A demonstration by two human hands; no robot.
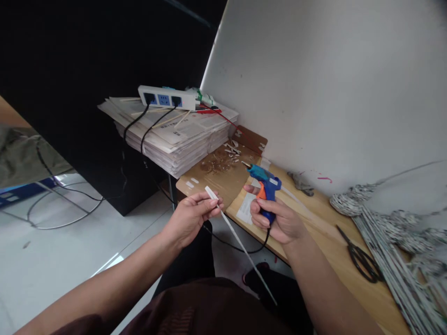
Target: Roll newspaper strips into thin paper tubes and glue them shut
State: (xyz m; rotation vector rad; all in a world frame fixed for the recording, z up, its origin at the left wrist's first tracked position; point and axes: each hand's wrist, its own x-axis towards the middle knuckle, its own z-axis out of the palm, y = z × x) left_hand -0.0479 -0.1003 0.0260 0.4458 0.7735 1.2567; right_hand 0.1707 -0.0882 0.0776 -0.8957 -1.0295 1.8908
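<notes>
Between its thumb and fingers, my left hand (193, 215) pinches a thin rolled paper stick (240, 243) near its wider, white upper end. The stick slants down and to the right, past the table edge and over my lap. My right hand (279, 218) is wrapped round the handle of a blue glue gun (268, 186) with an orange trigger. Its nozzle points up and left, apart from the stick. A black cord hangs from the bottom of the handle.
A power strip (167, 98) with two plugs rests on a stack of newspapers (174, 139). Paper scraps lie on a brown board (209, 172). Black scissors (361, 258) and many rolled paper sticks (387, 270) are on the wooden table (321, 242) along the wall.
</notes>
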